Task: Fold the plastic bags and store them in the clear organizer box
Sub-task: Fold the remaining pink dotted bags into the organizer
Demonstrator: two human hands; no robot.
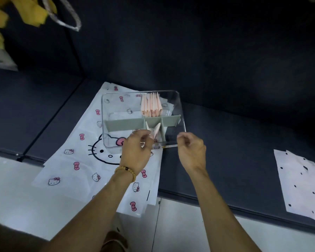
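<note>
the left hand (136, 148) hangs over the near edge of the box (181, 113), its fingertips pinching a folded bag (155, 130) that stands in a front slot just beyond the knuckles. a second folded piece leans beside it, making a v. the right hand (191, 153) hovers just right of the box's near corner, fingers loosely curled and holding nothing that shows.

beyond both hands, behind the grey divider (124, 124), a row of folded pink bags (151, 104) stands upright and packed together. the box sits on a printed bag (80, 160) lying flat, which spreads under and to the left of the left hand. well off to the right of the right hand lies a dotted bag (298, 182), also flat and unfolded.

these bags look thin, light and slick. a folded one will likely spring open if let go early, so it is best pinched across the folded edge and pressed down between neighbours or against the divider. the flat bags should lift easily from a corner or edge, though they may cling to the dark surface. the box looks light and hard and could slide on the bag beneath, so steadying it by its right wall seems wise.
</note>
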